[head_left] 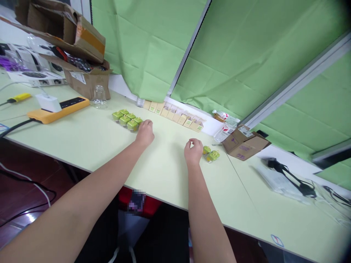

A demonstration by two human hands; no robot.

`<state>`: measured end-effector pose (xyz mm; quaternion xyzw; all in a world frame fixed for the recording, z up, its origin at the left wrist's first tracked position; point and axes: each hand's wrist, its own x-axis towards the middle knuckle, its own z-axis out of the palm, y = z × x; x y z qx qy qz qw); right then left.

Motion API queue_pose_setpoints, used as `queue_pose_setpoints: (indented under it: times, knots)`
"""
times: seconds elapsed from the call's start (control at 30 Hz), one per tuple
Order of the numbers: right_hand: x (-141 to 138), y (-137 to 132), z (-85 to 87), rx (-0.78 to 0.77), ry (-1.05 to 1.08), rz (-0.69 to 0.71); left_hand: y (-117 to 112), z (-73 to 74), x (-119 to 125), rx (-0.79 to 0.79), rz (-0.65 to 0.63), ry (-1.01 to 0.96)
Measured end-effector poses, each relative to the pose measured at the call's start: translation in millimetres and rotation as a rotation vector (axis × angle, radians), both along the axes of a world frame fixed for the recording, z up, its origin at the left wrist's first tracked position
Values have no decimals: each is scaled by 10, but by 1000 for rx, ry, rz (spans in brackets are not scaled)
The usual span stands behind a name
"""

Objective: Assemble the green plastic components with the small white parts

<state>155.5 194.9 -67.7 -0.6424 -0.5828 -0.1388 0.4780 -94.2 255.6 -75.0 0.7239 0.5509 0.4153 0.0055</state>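
Several small clear containers with green lids (124,119) stand in a tight two-row block on the pale table, left of centre. At the right end of this block is my left hand (145,133), its fingers curled down and closed; the back of the hand hides what they grip, if anything. My right hand (194,150) is raised just over the table, thumb and fingers curled towards each other in a ring, with nothing visible between them. Close by its right side sits a smaller cluster of the same green-lidded containers (213,156), partly hidden by the hand.
A row of small beige boxes (172,112) lines the back wall. Plastic bottles (223,131) and a cardboard box (244,143) stand at the right. Further left are an orange power strip (65,107), a clear jar (99,96) and stacked cartons (87,82). Black cables (293,177) lie far right.
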Motion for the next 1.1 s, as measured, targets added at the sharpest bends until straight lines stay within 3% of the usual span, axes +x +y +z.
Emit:
queue_pose_setpoints:
  times: [0.2,0.37,0.47,0.57,0.67,0.77,0.9,1.1]
  knots:
    - [-120,-12,21,-179,166,182,-46,-3,109,18,-253,-245]
    - [-329,-16,24,-357,447,519,-204,-21,361,-54,-543,-472]
    - [-417,-4,-11,-422,476,643,-238,-30,425,-54,-559,-526]
    - [-427,8,-34,-436,490,663,-239,-50,401,-145,-523,-466]
    - [-406,9,-27,-433,500,673,-281,-64,359,-310,-645,-319]
    - [-406,4,-18,-430,503,663,-350,-49,347,-316,-732,-226]
    - [-440,20,-29,-429,550,641,-378,-21,364,-333,-709,-260]
    - [-411,54,24,-323,941,582,-320,-63,376,-351,-685,-244]
